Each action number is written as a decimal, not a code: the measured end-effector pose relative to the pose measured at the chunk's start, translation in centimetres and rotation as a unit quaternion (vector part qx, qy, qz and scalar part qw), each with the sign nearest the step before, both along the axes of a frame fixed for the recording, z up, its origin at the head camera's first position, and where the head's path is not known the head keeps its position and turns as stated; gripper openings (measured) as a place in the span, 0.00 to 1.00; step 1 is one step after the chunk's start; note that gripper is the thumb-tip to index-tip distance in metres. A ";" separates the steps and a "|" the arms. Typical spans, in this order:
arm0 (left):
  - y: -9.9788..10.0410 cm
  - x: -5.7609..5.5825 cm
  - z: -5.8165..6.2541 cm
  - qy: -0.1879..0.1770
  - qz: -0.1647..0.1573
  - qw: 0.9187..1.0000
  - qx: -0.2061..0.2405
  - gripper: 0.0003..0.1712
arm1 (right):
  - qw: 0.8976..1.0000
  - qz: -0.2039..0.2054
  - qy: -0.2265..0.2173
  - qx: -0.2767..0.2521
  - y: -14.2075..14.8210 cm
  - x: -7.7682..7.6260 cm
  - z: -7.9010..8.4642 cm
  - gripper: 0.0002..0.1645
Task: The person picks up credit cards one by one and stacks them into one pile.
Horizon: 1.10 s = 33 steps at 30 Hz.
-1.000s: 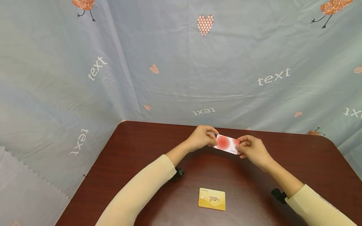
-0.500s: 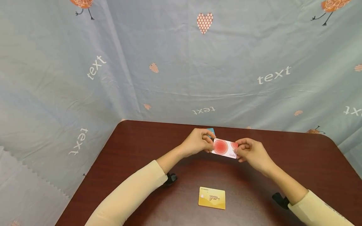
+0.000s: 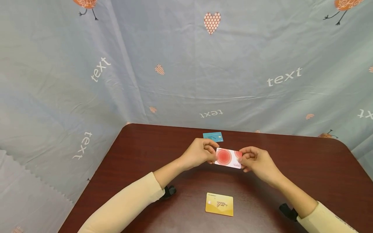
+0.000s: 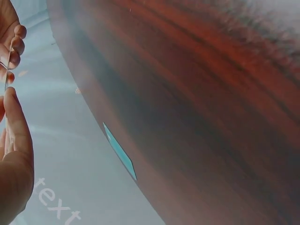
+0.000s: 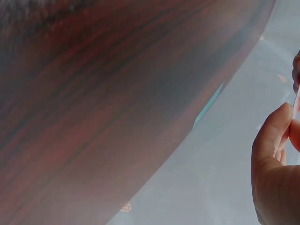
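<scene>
A white card with red circles (image 3: 228, 158) is held up above the table between both hands, its printed face toward the head camera. My left hand (image 3: 198, 153) pinches its left end, and my right hand (image 3: 260, 162) pinches the right end. Seen edge-on, the card is a thin line beside the left hand (image 4: 16, 154) in the left wrist view. In the right wrist view, the right hand (image 5: 276, 173) has thumb and finger at its edge. Just beyond the left hand lies a blue card (image 3: 215, 136), its lower part hidden by the fingers. A yellow card (image 3: 219, 204) lies nearer the body.
The dark red-brown table (image 3: 151, 142) has rounded far corners. A pale blue curtain (image 3: 175, 84) with hearts, birds and lettering hangs behind it and along the left side. Black straps (image 3: 288, 212) sit at both wrists.
Both hands have drawn the white and red card nearer the body and slightly left, still gripping its ends. The blue card, earlier mostly behind the left hand, now shows.
</scene>
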<state>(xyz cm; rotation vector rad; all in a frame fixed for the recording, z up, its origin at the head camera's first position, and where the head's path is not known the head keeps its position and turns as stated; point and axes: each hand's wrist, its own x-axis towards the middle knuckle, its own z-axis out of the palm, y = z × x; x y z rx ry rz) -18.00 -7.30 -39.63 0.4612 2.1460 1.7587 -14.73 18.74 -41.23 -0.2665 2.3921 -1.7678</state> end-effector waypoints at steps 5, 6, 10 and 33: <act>-0.3 1.0 0.0 0.000 0.006 1.000 0.003 0.22 | 1.000 0.006 -0.003 -0.010 -0.5 0.7 -0.1 0.20; -0.4 1.3 -0.1 0.000 0.007 1.000 0.002 0.22 | 1.000 0.007 -0.006 -0.012 -0.6 0.8 -0.1 0.20; -0.8 2.1 -0.1 -0.001 0.011 1.000 -0.004 0.21 | 1.000 0.018 -0.007 -0.015 -0.9 1.2 -0.3 0.20; -1.8 5.2 -1.5 -0.031 0.006 0.999 -0.026 0.18 | 0.998 0.067 -0.012 0.006 -1.5 3.1 -1.7 0.14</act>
